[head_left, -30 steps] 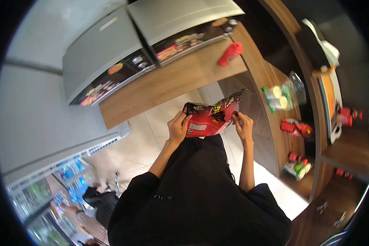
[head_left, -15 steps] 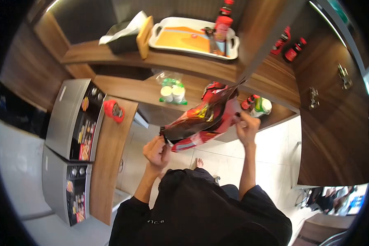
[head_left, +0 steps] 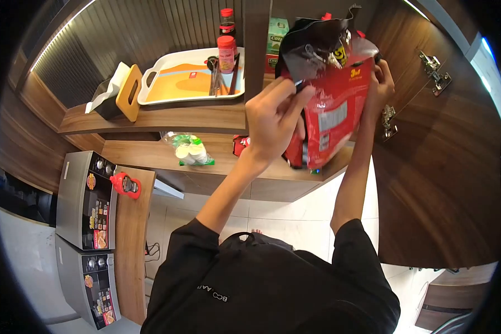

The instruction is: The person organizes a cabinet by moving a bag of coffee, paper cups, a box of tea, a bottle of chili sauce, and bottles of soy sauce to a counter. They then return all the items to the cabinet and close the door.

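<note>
A large red and black plastic bag (head_left: 337, 106) hangs between my two hands in front of the right-hand cabinet section. My left hand (head_left: 275, 114) pinches its left edge. At the bag's upper right edge, my right hand (head_left: 381, 86) is closed on it. The bag's printed face with a white label is turned toward me, and its dark top is crumpled. Behind it, a green box (head_left: 277, 36) shows in the cabinet; the rest of that section is largely hidden.
A white tray (head_left: 145, 96) with bottles and utensils lies on the left shelf, beside a wooden-sided holder (head_left: 129, 93). Below are a bag of white containers (head_left: 190, 151) and a red bottle (head_left: 126, 185). An open cabinet door (head_left: 428, 183) with metal hinges stands at right.
Both hands have lifted the bag up and to the right, from above the lower counter to the right cabinet section. The bag now hangs more upright, and the view has shifted.
</note>
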### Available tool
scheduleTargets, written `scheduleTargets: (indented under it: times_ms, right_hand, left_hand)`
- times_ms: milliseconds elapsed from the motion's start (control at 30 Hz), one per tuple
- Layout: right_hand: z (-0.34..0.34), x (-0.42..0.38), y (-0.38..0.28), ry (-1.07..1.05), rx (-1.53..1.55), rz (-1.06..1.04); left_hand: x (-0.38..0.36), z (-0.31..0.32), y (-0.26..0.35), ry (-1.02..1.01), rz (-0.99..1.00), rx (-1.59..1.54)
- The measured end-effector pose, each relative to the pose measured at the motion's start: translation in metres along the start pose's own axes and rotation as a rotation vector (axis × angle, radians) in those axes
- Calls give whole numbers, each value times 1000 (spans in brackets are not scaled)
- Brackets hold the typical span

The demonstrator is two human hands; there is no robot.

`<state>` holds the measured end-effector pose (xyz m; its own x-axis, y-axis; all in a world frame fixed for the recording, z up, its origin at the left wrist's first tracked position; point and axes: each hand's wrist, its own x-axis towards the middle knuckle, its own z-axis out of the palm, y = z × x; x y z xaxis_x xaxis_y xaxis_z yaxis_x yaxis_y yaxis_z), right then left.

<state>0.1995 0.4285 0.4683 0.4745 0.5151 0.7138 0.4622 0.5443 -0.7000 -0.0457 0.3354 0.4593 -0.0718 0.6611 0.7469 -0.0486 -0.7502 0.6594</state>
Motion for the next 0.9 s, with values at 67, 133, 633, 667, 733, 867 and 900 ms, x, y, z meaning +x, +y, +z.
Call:
scheduleTargets:
  times_ms: [67, 133, 633, 667, 733, 867, 900]
  right_hand:
    - [13, 14, -7, 41, -157, 11]
    - [16, 23, 35, -31, -200, -84]
    - [0, -114, 52, -492, -161, 90]
    - [-1, -110, 59, -588, -214, 23]
    - [1, -106, 71, -787, -316, -116]
    - [14, -115, 58, -768, -403, -199]
    - [16, -115, 60, -721, -354, -182]
  left_hand:
    - [16, 17, -26, 52, 91, 123]
    - [24, 30, -52, 110, 77, 184]
    - [-46, 31, -128, -352, -82, 800]
    - [-46, 31, -136, -333, -55, 842]
    - [-46, 31, -161, -287, -5, 930]
    - [-31, 27, -183, -295, -10, 1021]
    - [-30, 27, -188, -314, -6, 1047]
